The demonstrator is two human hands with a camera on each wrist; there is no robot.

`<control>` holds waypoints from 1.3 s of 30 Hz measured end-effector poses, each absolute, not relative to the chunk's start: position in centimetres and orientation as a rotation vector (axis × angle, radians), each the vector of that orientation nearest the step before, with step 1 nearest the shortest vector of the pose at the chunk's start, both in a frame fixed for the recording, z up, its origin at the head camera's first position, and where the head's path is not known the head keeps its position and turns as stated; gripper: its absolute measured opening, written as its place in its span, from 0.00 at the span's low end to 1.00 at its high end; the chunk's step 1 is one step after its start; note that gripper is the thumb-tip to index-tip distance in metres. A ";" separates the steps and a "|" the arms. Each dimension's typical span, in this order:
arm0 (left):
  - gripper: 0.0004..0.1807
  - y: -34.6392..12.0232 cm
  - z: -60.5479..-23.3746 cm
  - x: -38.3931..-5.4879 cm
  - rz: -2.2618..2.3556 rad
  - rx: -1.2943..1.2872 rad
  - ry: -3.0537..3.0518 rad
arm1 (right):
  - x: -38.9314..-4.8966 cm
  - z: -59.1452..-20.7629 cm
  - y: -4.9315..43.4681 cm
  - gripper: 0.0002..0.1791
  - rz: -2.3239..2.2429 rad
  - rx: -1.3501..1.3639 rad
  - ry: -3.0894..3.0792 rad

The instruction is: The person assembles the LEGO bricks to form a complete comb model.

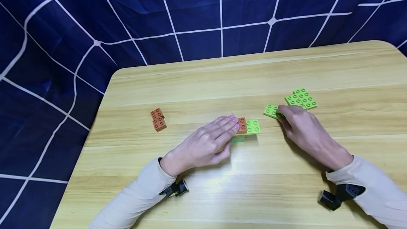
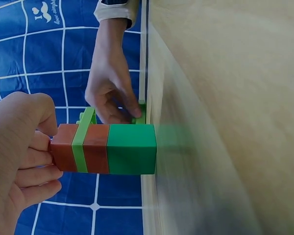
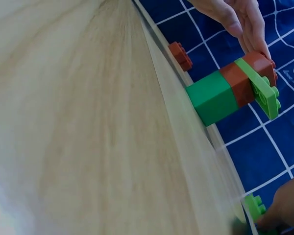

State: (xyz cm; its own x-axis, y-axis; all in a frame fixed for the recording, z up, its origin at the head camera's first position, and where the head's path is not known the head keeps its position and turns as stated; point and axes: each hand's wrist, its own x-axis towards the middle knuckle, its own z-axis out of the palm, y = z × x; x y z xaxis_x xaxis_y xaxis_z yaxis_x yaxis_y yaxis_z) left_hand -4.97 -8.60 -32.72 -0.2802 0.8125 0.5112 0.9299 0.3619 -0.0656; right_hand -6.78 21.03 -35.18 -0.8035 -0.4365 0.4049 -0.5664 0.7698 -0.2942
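A small tower of toy building bricks [image 1: 242, 125] stands on the table, in front of my left hand [image 1: 208, 140]. From the bottom up it has a dark green brick [image 2: 132, 149], a reddish-brown brick [image 2: 96, 149], a light green plate [image 1: 253, 127] jutting to the right, and another reddish-brown brick [image 3: 258, 63] on top. My left fingers lie fairly straight against the top brick, the thumb apart from it. Over to the right, my right hand [image 1: 302, 128] pinches a separate light green plate [image 1: 270, 111] low at the tabletop; its fingers partly cover that plate.
Two reddish-brown bricks [image 1: 158, 119] lie together left of the tower. Behind the right hand sit more light green plates [image 1: 301, 99], side by side. The wooden table [image 1: 197, 87] ends at a dark blue cloth [image 1: 197, 13] with white lines.
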 end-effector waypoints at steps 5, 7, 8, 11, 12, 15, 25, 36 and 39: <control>0.26 -8.6 -32.7 -4.9 -0.340 -1.514 -2.174 | -6.6 -34.8 21.0 0.19 0.555 0.845 -2.591; 0.26 -8.6 -32.7 -5.0 -0.345 -1.513 -2.171 | -6.5 -34.7 21.0 0.23 0.515 0.891 -2.552; 0.26 -8.6 -32.7 -5.0 -0.345 -1.513 -2.169 | -6.4 -34.7 21.0 0.25 0.497 0.912 -2.532; 0.26 -8.6 -32.8 -5.0 -0.343 -1.511 -2.163 | -6.4 -34.7 21.0 0.25 0.469 0.957 -2.481; 0.26 -8.6 -32.8 -5.0 -0.343 -1.510 -2.161 | -6.4 -34.7 21.0 0.23 0.465 0.967 -2.467; 0.26 -8.6 -32.9 -5.0 -0.346 -1.509 -2.155 | -6.3 -34.7 21.1 0.18 0.463 0.987 -2.431; 0.26 -8.6 -33.2 -5.3 -0.358 -1.512 -2.136 | -6.3 -33.7 21.1 0.28 0.550 1.004 -2.361; 0.27 -8.7 -33.3 -5.5 -0.451 -1.521 -2.136 | -5.5 -31.8 19.3 0.31 0.771 0.941 -2.300; 0.27 -8.7 -33.3 -5.5 -0.482 -1.526 -2.136 | -5.0 -31.3 18.8 0.30 0.837 0.949 -2.296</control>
State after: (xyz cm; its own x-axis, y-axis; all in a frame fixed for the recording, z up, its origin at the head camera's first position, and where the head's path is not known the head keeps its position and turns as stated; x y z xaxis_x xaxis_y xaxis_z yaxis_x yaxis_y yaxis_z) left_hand -5.47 -8.66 -33.26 -0.2724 0.7827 0.5596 0.9472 0.3202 0.0132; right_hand -5.05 18.81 -31.31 -0.6232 -0.4333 0.6511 -0.7507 0.5648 -0.3427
